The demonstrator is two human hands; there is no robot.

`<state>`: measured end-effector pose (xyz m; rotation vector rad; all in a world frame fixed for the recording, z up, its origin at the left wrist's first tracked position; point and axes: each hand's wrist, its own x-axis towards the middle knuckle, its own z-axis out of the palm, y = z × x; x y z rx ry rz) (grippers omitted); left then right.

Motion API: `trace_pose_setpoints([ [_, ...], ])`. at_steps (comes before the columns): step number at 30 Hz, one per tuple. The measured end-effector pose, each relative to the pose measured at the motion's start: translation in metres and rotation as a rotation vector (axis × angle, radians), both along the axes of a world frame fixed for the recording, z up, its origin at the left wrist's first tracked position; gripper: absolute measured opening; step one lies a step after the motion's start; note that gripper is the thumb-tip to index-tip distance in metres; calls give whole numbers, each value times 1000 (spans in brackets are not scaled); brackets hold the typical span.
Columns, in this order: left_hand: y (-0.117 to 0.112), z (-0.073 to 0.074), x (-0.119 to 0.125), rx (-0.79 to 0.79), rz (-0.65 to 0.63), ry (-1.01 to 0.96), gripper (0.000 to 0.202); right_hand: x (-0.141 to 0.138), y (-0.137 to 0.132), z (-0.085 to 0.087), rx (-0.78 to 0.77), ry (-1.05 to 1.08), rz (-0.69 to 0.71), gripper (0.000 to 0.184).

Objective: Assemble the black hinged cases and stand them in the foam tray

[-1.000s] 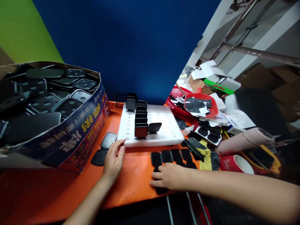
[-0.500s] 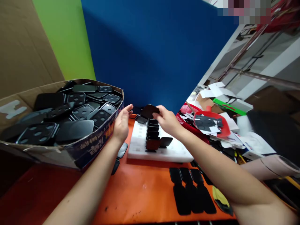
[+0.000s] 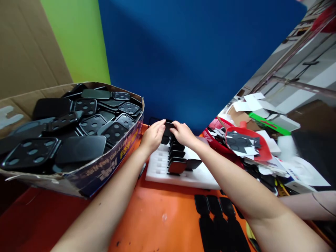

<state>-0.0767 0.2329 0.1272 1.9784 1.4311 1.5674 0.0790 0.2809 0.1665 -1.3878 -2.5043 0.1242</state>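
A dark rectangular panel (image 3: 168, 128) is between my two hands at the far end of a white foam tray (image 3: 157, 175). My left hand (image 3: 153, 136) is closed at the panel's left edge, fingers together. My right hand (image 3: 183, 133) grips its right side with thumb and fingers. In front of them, several black plates (image 3: 177, 166) stand upright in a row in the foam's slots. Another black plate (image 3: 193, 164) stands beside the nearest one. My hands hide the panel's edges and part of the row.
At left stands a carton (image 3: 110, 171) full of black hinged panels. Several black flat pieces (image 3: 212, 220) lie on the orange table (image 3: 147, 224). To the right are a red dustpan (image 3: 265, 148) with scraps, a red basket (image 3: 219, 140) and white papers. A blue board (image 3: 194, 63) rises behind.
My left hand has moved right and forward from beside the carton to the panel. My right hand still grips the panel, now lower at the tray's far end. The view has shifted slightly.
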Motion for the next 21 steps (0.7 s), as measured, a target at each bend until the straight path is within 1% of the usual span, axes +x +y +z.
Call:
trace_pose_setpoints([
  [3,4,2,2,1,18,23,42,0,2,-1,7,11,-7,16],
  [5,6,-1,3,-7,30,42,41,0,3,-2,-11,-6,-14,17],
  [11,6,-26,5,-46,72,104,37,-7,16,-10,-177,-222,-49,25],
  [13,6,-32,4,-52,89,123,37,-12,15,-6,-199,-248,-51,28],
  [14,6,-34,3,-54,92,133,36,-13,10,-1,-192,-250,-52,30],
  [16,5,-34,0,-55,89,147,35,-8,-12,12,-91,-197,-30,34],
  [18,2,-32,-3,-50,87,140,34,9,-49,23,87,-88,61,36],
  [19,-2,-31,-3,-47,91,125,34,23,-72,25,126,-51,153,35],
  [20,-7,-31,-3,-44,98,105,36,39,-96,24,103,-56,262,33],
  [21,-14,-30,-2,-38,110,80,37,58,-121,19,39,-114,395,30],
])
